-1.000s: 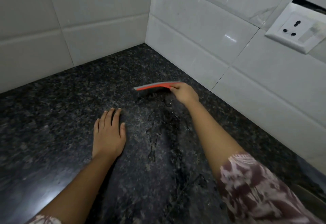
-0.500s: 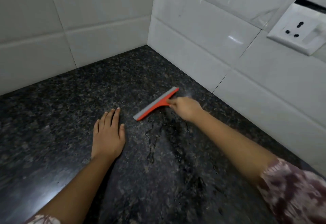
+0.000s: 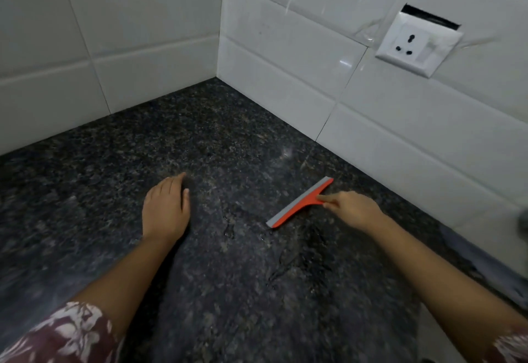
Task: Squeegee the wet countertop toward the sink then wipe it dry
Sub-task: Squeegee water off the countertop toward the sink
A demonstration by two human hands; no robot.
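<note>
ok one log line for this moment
right hand grips squeegee | blade down on wet countertop | left hand flat on countertop

I see a left wall (image 3: 128, 34) and right wall (image 3: 285, 48) of glossy white tile meeting at the far corner. The right carries a socket plate (image 3: 417, 44) (dark gap above).

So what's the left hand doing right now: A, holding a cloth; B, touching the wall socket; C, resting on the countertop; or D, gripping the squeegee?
C: the left hand rests palm down on the dark countertop and holds nothing, while the right hand grips the orange squeegee by its handle.
</note>
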